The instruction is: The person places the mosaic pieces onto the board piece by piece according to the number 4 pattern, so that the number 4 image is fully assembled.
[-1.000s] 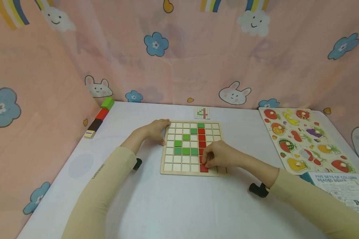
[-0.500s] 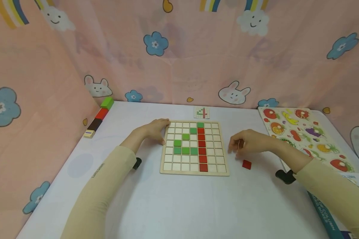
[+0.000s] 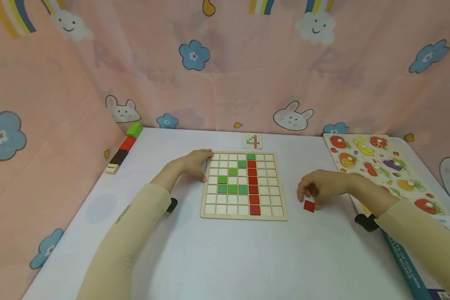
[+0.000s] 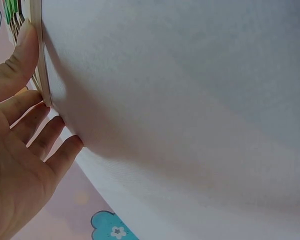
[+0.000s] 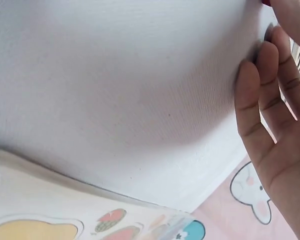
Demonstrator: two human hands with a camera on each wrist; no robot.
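A wooden grid board [image 3: 243,218] lies flat on the white table. One of its columns carries red tiles [image 3: 253,189] topped by a green one, and more green tiles [image 3: 232,189] run to the left of it. My left hand [image 3: 193,162] touches the board's left edge, thumb and fingers spread apart; in the left wrist view the thumb [image 4: 25,50] lies against the rim. To the right of the board, a loose red tile [image 3: 309,206] rests on the tabletop. Over it bends my right hand [image 3: 324,185], thumb on one side and loosely bent fingers on the other.
A small pattern card [image 3: 252,141] lies behind the board. Fruit puzzle board [image 3: 378,162] at the right back, with a teal-edged box [image 3: 408,262] in front of it, partly under the right sleeve. Coloured blocks [image 3: 127,143] line the left table edge.
My right hand has left the red column's lower end and moved right to the loose red tile, uncovering the board's right columns. The left hand keeps its place.
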